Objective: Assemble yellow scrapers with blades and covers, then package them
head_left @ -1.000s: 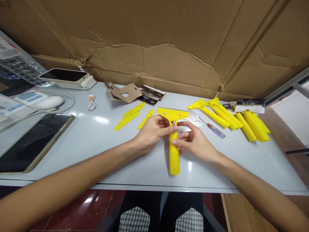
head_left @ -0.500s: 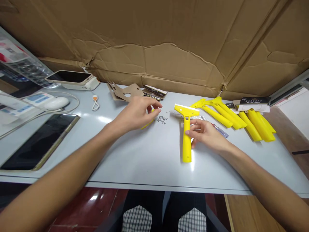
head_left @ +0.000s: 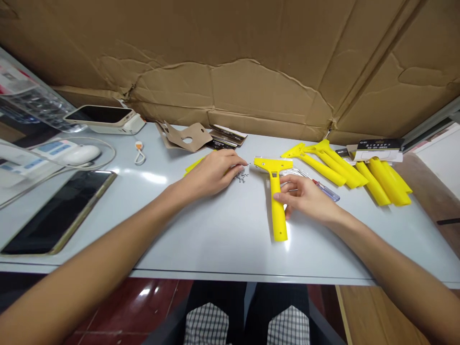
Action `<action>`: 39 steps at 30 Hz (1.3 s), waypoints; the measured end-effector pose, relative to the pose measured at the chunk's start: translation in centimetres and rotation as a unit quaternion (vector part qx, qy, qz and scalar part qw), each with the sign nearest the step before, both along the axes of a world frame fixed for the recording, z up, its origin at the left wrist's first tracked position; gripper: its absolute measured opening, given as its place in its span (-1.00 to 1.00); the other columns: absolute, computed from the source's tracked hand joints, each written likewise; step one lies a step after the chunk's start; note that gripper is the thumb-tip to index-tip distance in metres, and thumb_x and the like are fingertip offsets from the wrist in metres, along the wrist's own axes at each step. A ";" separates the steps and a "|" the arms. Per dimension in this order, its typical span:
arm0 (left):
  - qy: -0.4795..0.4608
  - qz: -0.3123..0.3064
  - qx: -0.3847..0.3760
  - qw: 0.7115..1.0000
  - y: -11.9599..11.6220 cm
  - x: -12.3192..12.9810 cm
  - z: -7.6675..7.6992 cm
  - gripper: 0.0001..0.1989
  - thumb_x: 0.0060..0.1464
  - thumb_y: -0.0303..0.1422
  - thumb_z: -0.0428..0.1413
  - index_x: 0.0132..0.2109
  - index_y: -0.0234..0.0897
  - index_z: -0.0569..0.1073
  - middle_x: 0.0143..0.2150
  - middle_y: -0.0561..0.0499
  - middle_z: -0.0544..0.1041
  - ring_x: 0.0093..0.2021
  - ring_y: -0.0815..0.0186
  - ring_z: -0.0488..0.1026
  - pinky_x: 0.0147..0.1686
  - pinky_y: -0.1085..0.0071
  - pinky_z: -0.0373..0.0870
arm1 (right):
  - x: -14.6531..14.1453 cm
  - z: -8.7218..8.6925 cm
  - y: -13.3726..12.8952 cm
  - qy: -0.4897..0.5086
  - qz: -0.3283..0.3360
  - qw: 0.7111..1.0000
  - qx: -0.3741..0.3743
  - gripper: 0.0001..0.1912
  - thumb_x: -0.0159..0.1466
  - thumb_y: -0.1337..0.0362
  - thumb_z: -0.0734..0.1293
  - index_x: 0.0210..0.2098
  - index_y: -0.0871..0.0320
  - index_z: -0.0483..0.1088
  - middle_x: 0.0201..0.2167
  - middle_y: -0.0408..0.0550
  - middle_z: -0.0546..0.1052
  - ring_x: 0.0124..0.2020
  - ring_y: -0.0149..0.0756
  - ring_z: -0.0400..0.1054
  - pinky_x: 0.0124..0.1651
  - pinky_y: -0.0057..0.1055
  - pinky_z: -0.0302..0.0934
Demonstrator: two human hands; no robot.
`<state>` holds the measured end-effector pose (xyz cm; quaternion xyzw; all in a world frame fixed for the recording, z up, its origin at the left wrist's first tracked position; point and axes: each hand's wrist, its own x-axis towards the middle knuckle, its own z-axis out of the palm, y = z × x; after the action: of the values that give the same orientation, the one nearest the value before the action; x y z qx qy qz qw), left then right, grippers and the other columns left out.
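Observation:
A yellow scraper (head_left: 277,196) stands out above the table, its wide head pointing away from me; the fingers of my right hand (head_left: 304,196) are wrapped round its handle. My left hand (head_left: 219,172) is at the pile of small silver screws (head_left: 242,177), thumb and fingertips close together at the pile's upper edge. Whatever is between those fingertips is too small to make out. Another yellow piece (head_left: 196,165) lies partly hidden behind my left hand.
Several yellow scrapers (head_left: 323,167) and handles (head_left: 386,184) lie at the right, near a screwdriver (head_left: 328,192). Torn cardboard (head_left: 187,136) is at the back. A large phone (head_left: 59,215), a mouse (head_left: 82,155) and another phone (head_left: 100,115) are at the left.
My left hand has lowered to the screws, and its fingertips have come closer together. More of the yellow piece behind it shows. My right hand still holds the scraper, whose head has shifted slightly left.

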<state>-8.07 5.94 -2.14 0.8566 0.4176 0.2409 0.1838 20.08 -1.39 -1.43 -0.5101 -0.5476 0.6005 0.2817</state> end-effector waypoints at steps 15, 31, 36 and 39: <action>0.047 0.062 0.013 0.997 1.3 2.6 -0.8 -0.79 0.24 -0.33 0.18 -0.15 -0.18 0.74 -0.25 -0.09 0.61 -0.22 0.10 0.47 -0.11 0.22 0.29 | -0.3 0.5 -0.1 -0.038 0.003 0.999 0.019 -0.71 0.35 0.25 0.50 -0.01 0.12 0.38 -0.36 -0.21 0.51 -0.56 -0.33 0.52 -0.37 -0.24 0.50; 0.098 0.064 0.036 0.992 0.6 2.9 0.0 -0.60 0.21 -0.53 0.05 0.13 -0.24 0.58 -0.19 -0.09 0.69 -0.21 0.13 0.58 -0.21 0.27 0.39 | -0.3 0.0 0.1 -0.025 0.019 0.999 0.020 -0.71 0.36 0.29 0.49 -0.01 0.14 0.36 -0.32 -0.21 0.55 -0.57 -0.39 0.52 -0.44 -0.37 0.44; 0.087 0.078 0.073 0.990 0.6 2.7 -0.6 -0.59 0.26 -0.54 0.04 0.20 -0.23 0.50 -0.20 -0.07 0.70 -0.21 0.12 0.60 -0.18 0.25 0.40 | -0.4 0.3 0.0 -0.022 0.015 0.999 0.018 -0.73 0.35 0.33 0.49 -0.04 0.14 0.37 -0.36 -0.25 0.52 -0.57 -0.40 0.51 -0.43 -0.38 0.47; 0.031 0.085 0.101 0.991 0.9 2.6 -0.7 -0.67 0.28 -0.52 0.06 0.13 -0.22 0.50 -0.19 -0.05 0.70 -0.22 0.15 0.60 -0.16 0.24 0.42 | -0.5 0.3 0.0 -0.019 0.011 1.000 0.016 -0.73 0.35 0.34 0.50 -0.04 0.15 0.38 -0.37 -0.25 0.52 -0.57 -0.42 0.51 -0.45 -0.40 0.45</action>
<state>-5.47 6.87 -2.85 0.8393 0.4681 0.2694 0.0623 19.57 -1.42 -1.13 -0.5107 -0.5680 0.5847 0.2733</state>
